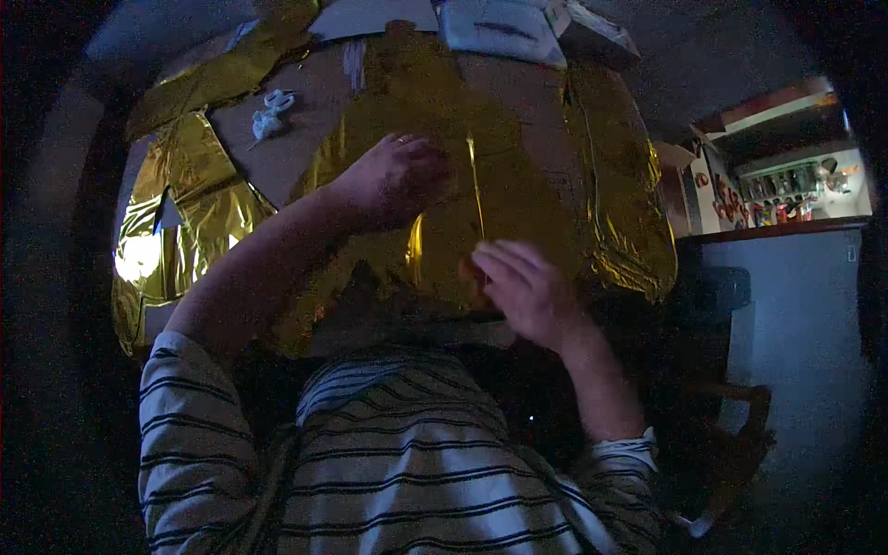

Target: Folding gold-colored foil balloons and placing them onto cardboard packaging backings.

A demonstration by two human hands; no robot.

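A sheet of gold foil (pixel 518 194) lies over the cardboard-brown tabletop in front of me, in dim light. My left hand (pixel 398 178) rests on or just above its middle, fingers curled and their tips lost in shadow. Closer to my body, my right hand (pixel 529 285) is at the foil's near part, its fingers pressed together. A bright crease runs down the foil toward those fingertips. Something small and reddish shows beside them, too dark to name. What either hand grips, if anything, is hidden.
More gold foil (pixel 199 185) lies crumpled at the left, shining brightly. A pale object with looped handles, perhaps scissors (pixel 271 115), lies beyond it. A whitish flat package (pixel 499 32) sits at the far edge. A wooden chair (pixel 754 407) and a pale counter (pixel 800 342) stand right.
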